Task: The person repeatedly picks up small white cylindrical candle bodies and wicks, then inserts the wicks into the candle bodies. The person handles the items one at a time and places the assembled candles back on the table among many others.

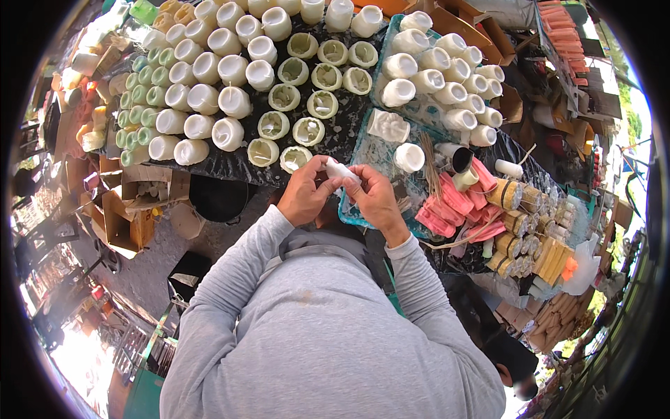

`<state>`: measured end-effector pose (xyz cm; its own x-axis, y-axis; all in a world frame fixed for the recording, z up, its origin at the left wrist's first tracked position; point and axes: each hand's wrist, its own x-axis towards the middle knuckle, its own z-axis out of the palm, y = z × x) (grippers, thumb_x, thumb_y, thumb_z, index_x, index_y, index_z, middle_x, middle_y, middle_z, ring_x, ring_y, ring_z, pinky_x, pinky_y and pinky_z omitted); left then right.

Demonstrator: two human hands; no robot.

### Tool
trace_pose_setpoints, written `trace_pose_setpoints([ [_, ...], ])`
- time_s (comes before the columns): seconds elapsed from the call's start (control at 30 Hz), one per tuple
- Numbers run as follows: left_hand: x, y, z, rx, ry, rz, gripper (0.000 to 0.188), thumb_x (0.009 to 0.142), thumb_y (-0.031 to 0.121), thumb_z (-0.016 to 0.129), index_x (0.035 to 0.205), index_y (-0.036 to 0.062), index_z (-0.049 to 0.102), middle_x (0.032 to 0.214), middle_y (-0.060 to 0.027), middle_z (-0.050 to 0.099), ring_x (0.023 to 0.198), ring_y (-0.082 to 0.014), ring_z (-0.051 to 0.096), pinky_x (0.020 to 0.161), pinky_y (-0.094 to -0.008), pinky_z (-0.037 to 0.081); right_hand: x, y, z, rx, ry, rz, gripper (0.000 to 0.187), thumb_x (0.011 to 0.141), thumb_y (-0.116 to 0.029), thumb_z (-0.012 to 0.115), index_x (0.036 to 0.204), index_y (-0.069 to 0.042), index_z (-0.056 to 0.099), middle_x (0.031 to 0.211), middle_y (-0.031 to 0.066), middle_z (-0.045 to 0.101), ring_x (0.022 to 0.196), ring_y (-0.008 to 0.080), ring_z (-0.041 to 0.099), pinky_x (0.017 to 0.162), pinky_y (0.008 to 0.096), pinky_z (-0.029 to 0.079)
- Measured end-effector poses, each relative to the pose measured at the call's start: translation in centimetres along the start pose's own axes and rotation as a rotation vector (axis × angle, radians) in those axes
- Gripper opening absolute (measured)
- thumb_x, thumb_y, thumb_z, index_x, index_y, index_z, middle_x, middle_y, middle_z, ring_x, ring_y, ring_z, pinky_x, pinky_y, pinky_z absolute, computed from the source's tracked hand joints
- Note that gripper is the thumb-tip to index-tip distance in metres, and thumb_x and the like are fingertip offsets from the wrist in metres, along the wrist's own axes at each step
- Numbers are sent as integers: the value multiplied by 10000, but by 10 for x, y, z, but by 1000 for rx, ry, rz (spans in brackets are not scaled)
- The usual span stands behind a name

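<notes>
Near the table's front edge, my left hand [307,192] and my right hand [377,200] meet in front of my body. Both pinch a small white lump [339,170] that looks like wax or wadded material; its exact kind I cannot make out. Thumbs and fingertips press on it from either side and hide part of it. Just beyond my left hand stand several pale green, hollow wax cups [308,130] with white bits inside. To the right of my right hand, a white round candle [409,158] stands on a blue tray [363,164].
Rows of white candles [232,102] fill the table's left, with small green ones [149,117] beyond them. More white candles [429,80] crowd a blue tray at the back right. Pink pieces [452,200] and tan bundles [516,223] lie right. An opened cardboard box [125,222] sits left.
</notes>
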<state>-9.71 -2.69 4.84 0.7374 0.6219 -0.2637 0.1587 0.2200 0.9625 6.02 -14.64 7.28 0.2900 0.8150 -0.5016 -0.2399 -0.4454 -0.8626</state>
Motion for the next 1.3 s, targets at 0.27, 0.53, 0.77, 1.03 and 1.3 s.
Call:
trace_pose_setpoints([
  [0.27, -13, 24, -4, 237, -34, 42, 224, 1048, 155, 622, 1206, -1, 591, 970, -202, 697, 850, -347, 708, 751, -404, 550, -10, -32, 18, -296, -27, -5, 281, 1116, -260, 565, 1127, 13, 630, 763, 66, 703, 657, 177, 714, 625, 333, 548],
  [0.53, -29, 27, 6, 141, -110, -16, 156, 1071, 162, 565, 1053, 10, 589, 862, -208, 668, 788, -416, 664, 703, -443, 512, -34, -31, 22, -592, -65, -387, 244, 1095, -198, 548, 972, 12, 529, 744, 177, 674, 660, 399, 687, 592, 465, 524],
  [0.77, -26, 12, 19, 68, -252, -51, 149, 1113, 138, 522, 1106, 26, 619, 859, -25, 677, 703, -113, 613, 640, -288, 515, -53, -15, 9, -748, -13, -511, 179, 1040, -150, 615, 996, 4, 534, 817, 211, 646, 724, 450, 662, 617, 505, 525],
  [1.03, 8, 0, 10, -876, -459, -546, 262, 1097, 354, 581, 1086, 92, 585, 817, 2, 559, 640, -85, 466, 528, -234, 341, -36, -6, -43, -417, -137, -269, 261, 1050, -213, 660, 1120, 36, 623, 855, 100, 627, 700, 250, 620, 629, 395, 512],
  [1.3, 13, 3, -50, -850, -129, -367, 377, 993, 410, 597, 923, 47, 667, 906, -108, 692, 793, -207, 678, 545, -300, 464, 10, 63, -38, 646, 22, 163, 322, 1077, -179, 655, 1329, 20, 636, 1007, 50, 676, 764, 82, 580, 710, 285, 513],
])
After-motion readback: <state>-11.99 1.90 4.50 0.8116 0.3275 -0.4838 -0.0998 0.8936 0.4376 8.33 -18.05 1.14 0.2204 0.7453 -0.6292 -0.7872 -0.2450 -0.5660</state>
